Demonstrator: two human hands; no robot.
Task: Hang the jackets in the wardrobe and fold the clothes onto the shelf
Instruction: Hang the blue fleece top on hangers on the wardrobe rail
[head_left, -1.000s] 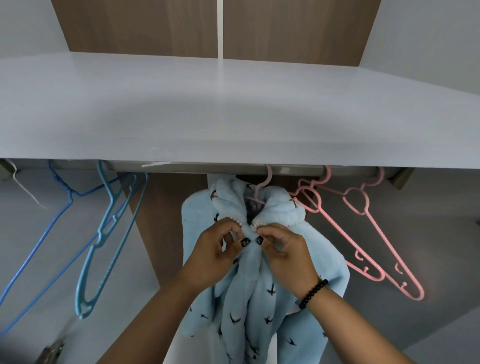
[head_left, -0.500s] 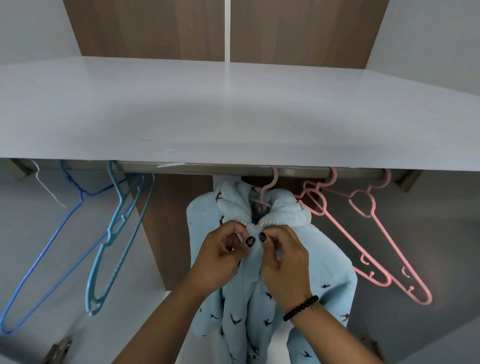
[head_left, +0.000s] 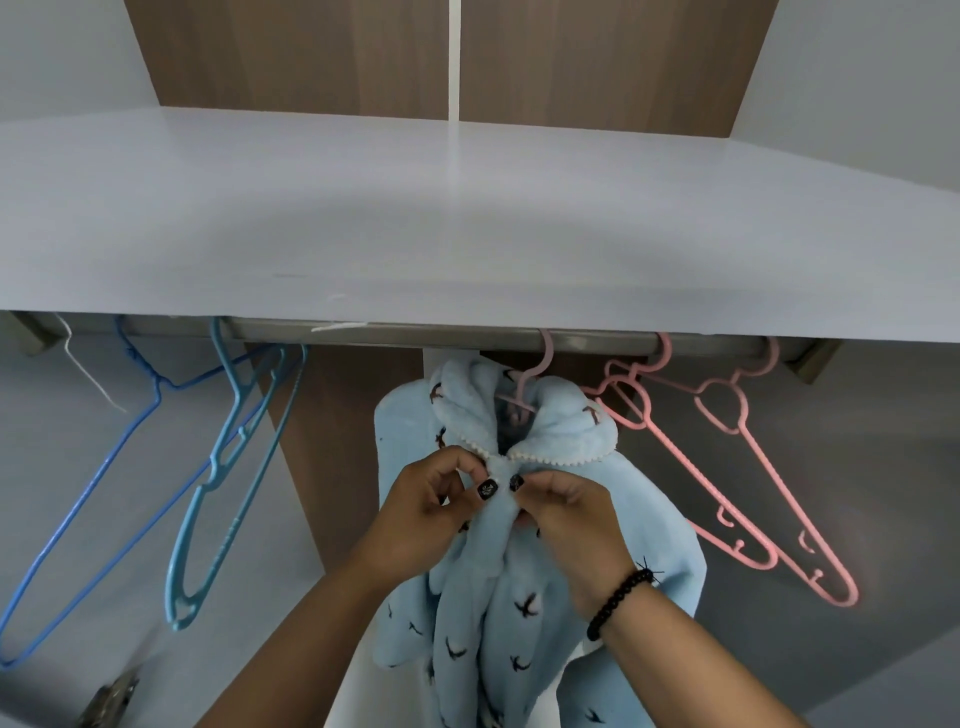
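The front edges of the fluffy pale-blue bird-print jacket (head_left: 524, 613) are pinched just below its collar by the left hand (head_left: 431, 514) at 9 o'clock and the right hand (head_left: 571, 514) at 3 o'clock, the fastening being hidden.

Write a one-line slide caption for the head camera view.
Both hands, left and right, pinch the hung blue jacket closed below its collar.

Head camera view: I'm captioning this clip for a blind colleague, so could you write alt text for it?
Two hands, left hand and right hand, pinch the front of a light blue fleece jacket just below its collar; it hangs on a pink hanger from the wardrobe rail under a white shelf. Bare blue hangers hang left, bare pink hangers right.
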